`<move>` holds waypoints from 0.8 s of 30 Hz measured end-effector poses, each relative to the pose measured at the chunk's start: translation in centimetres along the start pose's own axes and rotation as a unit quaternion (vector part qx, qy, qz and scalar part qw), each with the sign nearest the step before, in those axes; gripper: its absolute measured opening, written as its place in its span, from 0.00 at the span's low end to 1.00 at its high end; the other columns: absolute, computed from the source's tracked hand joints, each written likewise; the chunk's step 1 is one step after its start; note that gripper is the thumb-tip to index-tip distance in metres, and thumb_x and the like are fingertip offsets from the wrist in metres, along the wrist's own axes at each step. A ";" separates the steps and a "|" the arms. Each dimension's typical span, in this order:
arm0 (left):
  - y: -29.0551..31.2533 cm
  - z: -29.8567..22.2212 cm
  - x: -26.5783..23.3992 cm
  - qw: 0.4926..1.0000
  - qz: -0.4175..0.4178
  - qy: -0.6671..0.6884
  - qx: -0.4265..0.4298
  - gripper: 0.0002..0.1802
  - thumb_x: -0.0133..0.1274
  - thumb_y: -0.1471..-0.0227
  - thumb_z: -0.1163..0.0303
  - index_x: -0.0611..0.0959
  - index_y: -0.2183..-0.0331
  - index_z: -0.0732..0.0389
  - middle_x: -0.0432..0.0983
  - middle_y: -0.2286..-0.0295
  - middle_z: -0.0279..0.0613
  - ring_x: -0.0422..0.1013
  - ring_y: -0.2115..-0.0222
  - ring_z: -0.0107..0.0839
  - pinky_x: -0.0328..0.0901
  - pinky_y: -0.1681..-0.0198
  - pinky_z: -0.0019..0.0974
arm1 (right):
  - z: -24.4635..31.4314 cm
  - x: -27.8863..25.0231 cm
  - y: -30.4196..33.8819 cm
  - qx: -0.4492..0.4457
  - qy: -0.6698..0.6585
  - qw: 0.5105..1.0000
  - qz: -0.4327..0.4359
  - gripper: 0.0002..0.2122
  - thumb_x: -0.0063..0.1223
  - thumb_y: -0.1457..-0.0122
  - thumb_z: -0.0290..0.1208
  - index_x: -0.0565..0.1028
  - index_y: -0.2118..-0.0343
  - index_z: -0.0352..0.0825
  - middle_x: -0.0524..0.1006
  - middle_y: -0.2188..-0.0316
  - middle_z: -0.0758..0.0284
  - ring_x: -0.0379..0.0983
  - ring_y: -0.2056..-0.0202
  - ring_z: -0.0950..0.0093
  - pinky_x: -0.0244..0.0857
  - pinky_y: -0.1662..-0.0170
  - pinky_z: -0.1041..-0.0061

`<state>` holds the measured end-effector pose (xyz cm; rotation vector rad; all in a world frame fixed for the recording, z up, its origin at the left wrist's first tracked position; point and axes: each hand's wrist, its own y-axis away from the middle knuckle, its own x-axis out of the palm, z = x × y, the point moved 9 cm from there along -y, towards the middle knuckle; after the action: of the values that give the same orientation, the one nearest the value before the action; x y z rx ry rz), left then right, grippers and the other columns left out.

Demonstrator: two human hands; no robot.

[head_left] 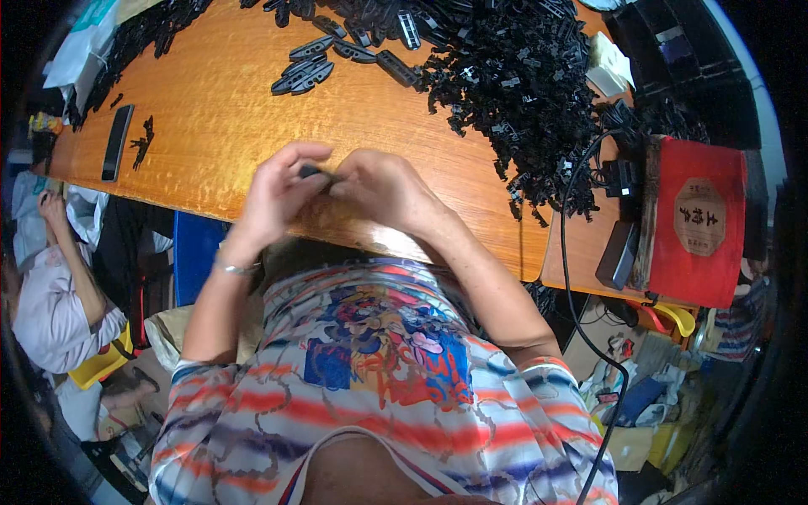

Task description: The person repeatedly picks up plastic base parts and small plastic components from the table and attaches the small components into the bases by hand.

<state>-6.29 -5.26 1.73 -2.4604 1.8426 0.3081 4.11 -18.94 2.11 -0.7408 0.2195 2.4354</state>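
Over the tabletop [202, 126], the left hand [273, 195] is pinching a small black piece [311, 171] — its long axis seemingly running rightward. The right hand [385, 187] is meeting its right end — blur is hiding whether that grip is closed.

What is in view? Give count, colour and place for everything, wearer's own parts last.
table: one, brown, upper half
small parts: uncountable, black, heaped upper right
oval pieces: many, black, top middle
phone: one, dark, table's left end
thin pieces: few, black, beside phone
paper pack: one, white, right of heap
package: one, red, far right
box: one, black, beside package
cable: one, black, right side
panel: one, blue, left below table
co-worker: one, pale top, far left
dark piece: one, black, between the hands
shirt: one, striped, lower middle
left hand: one, bare, holding dark piece
right hand: one, bare, at dark piece
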 end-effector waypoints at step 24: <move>-11.7 -4.1 -4.2 0.839 -0.212 -0.471 0.172 0.12 0.70 0.48 0.67 0.86 0.63 0.62 0.79 0.66 0.50 0.78 0.64 0.52 0.72 0.61 0.51 | -1.2 -7.8 -0.9 -0.021 0.194 0.962 -0.192 0.03 0.59 0.42 0.20 0.81 0.66 0.29 0.82 0.68 0.47 0.83 0.67 0.50 0.77 0.60 0.55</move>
<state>4.26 1.44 5.63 -1.8277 0.8261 0.8638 10.47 -22.29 5.43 -1.1613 0.1576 1.9207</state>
